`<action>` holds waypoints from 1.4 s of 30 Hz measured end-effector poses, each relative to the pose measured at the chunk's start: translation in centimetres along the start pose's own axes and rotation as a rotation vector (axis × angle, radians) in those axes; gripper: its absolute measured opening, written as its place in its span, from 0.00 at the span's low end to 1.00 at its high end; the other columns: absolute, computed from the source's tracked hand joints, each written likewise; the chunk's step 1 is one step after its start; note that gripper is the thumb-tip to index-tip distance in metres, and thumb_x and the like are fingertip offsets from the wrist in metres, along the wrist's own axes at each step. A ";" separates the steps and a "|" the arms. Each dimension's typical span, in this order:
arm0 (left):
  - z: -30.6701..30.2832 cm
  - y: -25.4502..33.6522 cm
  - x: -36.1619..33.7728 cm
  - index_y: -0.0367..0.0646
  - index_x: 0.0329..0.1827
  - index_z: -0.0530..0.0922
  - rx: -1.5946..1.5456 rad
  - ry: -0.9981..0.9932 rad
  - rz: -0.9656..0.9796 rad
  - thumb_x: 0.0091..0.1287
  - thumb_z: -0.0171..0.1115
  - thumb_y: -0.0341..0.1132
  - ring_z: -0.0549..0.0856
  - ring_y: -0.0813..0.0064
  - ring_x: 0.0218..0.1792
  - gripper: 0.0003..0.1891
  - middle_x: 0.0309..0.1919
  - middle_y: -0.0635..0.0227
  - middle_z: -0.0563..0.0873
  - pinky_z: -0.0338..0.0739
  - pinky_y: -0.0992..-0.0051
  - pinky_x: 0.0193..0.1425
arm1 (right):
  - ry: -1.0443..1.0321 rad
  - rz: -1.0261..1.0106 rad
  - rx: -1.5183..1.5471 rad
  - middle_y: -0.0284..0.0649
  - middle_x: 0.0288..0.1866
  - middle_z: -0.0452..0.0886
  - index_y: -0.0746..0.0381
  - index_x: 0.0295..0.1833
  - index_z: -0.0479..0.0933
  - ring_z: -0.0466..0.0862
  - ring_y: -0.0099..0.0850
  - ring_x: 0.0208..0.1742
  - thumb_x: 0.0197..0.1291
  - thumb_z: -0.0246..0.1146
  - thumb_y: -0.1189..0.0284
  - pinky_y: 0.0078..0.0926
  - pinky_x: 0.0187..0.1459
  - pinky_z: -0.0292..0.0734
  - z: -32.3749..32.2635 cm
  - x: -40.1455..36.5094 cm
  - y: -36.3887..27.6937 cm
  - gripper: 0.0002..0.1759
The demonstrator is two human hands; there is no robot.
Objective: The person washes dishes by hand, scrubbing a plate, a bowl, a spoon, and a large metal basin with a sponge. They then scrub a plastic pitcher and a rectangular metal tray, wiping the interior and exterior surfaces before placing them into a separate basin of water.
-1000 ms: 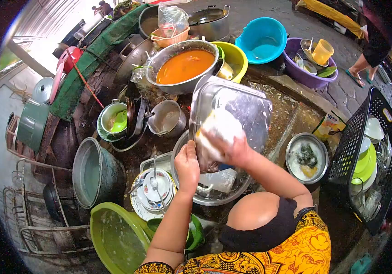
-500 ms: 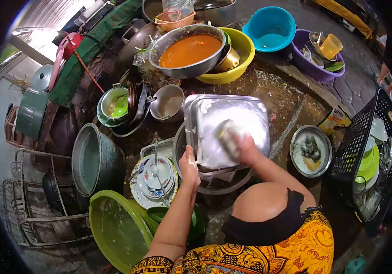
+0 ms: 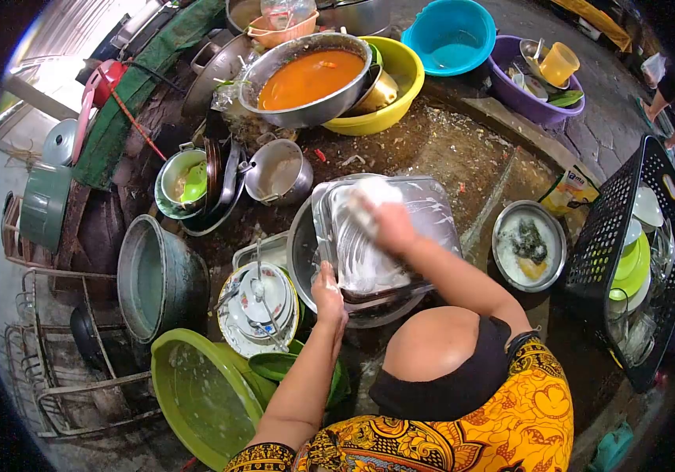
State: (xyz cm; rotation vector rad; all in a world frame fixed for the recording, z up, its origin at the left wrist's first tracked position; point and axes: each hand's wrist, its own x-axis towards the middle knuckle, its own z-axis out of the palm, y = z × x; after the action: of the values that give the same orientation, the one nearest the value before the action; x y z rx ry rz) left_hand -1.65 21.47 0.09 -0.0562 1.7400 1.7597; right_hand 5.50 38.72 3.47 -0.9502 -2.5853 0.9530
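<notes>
A rectangular metal pan (image 3: 430,216), streaked with white suds, rests on a round metal basin (image 3: 300,256). My left hand (image 3: 327,299) is closed on the pan's near-left edge. On the pan's upper part my right hand (image 3: 392,228) presses a foam-covered sponge (image 3: 377,191), blurred by motion. Left of the pan stands a stack of plates (image 3: 257,311) with cutlery on top. To the right is a metal bowl (image 3: 529,245) of soapy water with a dark scourer and a yellowish piece in it.
A black crate (image 3: 589,271) with dishes stands at right. Green (image 3: 196,393) and grey (image 3: 156,275) tubs are at left. Farther back are a basin of orange liquid (image 3: 306,82), a yellow tub (image 3: 404,102), a blue tub (image 3: 451,39) and a purple tub (image 3: 558,114).
My right hand has swept the sponge up and left across the pan, leaving curved foam streaks. My left hand still grips the edge. The whole view has shifted slightly.
</notes>
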 end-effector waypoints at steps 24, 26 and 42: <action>4.4 5.1 -2.4 0.32 0.36 0.77 0.412 -0.202 0.460 0.71 0.50 0.40 0.69 0.80 0.25 0.17 0.21 0.69 0.75 0.66 0.74 0.29 | 0.279 -0.521 -0.299 0.45 0.31 0.80 0.56 0.45 0.78 0.82 0.42 0.34 0.47 0.64 0.69 0.38 0.37 0.78 -7.4 1.4 -4.4 0.16; 4.7 4.4 -2.1 0.31 0.36 0.77 0.286 -0.146 0.589 0.65 0.50 0.27 0.78 0.77 0.30 0.08 0.27 0.60 0.83 0.72 0.71 0.36 | 0.283 -0.801 -0.272 0.44 0.47 0.76 0.55 0.42 0.78 0.75 0.45 0.52 0.43 0.63 0.66 0.44 0.49 0.71 -5.6 -0.3 -6.5 0.17; 4.5 9.2 -4.7 0.28 0.46 0.77 0.623 -0.287 0.634 0.71 0.47 0.33 0.83 0.66 0.44 0.15 0.41 0.51 0.84 0.73 0.75 0.49 | 0.831 -0.392 0.236 0.45 0.35 0.79 0.62 0.39 0.75 0.79 0.42 0.39 0.46 0.68 0.75 0.32 0.40 0.75 -13.4 1.1 -3.9 0.13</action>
State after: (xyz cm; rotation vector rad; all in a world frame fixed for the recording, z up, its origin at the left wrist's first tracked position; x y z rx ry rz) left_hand -0.41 24.54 10.92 1.0569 2.1315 1.4178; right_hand 8.20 43.87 16.18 -0.5649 -1.8052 0.5636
